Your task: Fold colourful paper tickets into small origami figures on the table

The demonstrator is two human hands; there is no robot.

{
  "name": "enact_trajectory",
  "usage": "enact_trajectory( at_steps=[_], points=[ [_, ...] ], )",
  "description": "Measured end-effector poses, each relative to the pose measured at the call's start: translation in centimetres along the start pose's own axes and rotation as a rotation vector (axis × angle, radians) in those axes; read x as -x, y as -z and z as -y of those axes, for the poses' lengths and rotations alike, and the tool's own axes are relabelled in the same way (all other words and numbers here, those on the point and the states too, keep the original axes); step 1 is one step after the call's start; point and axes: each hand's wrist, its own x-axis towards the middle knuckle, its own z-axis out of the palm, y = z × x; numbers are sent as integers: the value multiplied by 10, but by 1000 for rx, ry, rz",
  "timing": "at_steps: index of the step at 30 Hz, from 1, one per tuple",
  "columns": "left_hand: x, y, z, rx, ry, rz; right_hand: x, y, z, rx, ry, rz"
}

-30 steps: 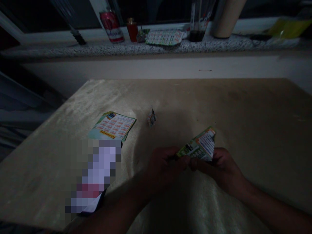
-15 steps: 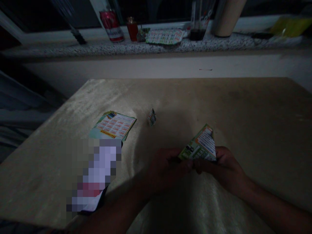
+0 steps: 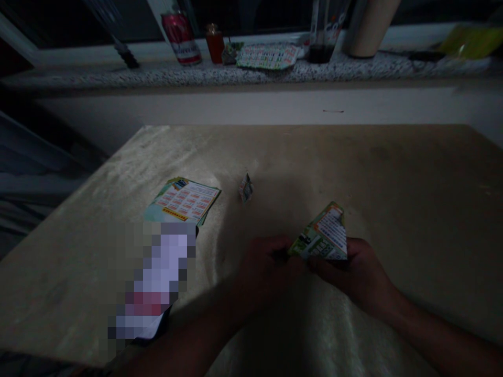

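Note:
A printed green-and-white sheet of paper (image 3: 325, 235), folded to a pointed shape, is held just above the table between both hands. My left hand (image 3: 271, 267) is closed on its lower left corner. My right hand (image 3: 359, 272) grips the lower right side, its thumb along the bottom edge near the left thumb. The fingers behind the paper are hidden. Beyond my hands stands a small folded paper piece (image 3: 246, 189). Left of it lies a stack of similar printed sheets (image 3: 187, 200), the top one showing a grid of orange-red blocks.
A phone (image 3: 157, 283), its screen blurred out, lies left of my left forearm on the table (image 3: 118, 183). On the granite sill (image 3: 149, 78) behind are a red can (image 3: 181, 39), a small orange-red bottle (image 3: 215, 46), a printed packet (image 3: 267, 56) and a glass with dark liquid (image 3: 322, 50).
Both thumbs have shifted slightly along the paper's lower edge, showing a little more of its print. The paper stays in both hands. Everything else lies as before.

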Motion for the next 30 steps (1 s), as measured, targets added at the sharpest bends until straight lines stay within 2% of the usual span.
enact_trajectory(
  at_steps=[7, 22, 30],
  points=[
    [0, -7, -7, -107, -50, 7, 1, 0, 1, -3, -39, -58],
    [-3, -4, -6, -106, 137, 8, -1, 1, -1, 43, -127, -18],
    [-5, -5, -5, -80, 115, 15, -1, 3, -5, 30, -126, -10]
  ],
)
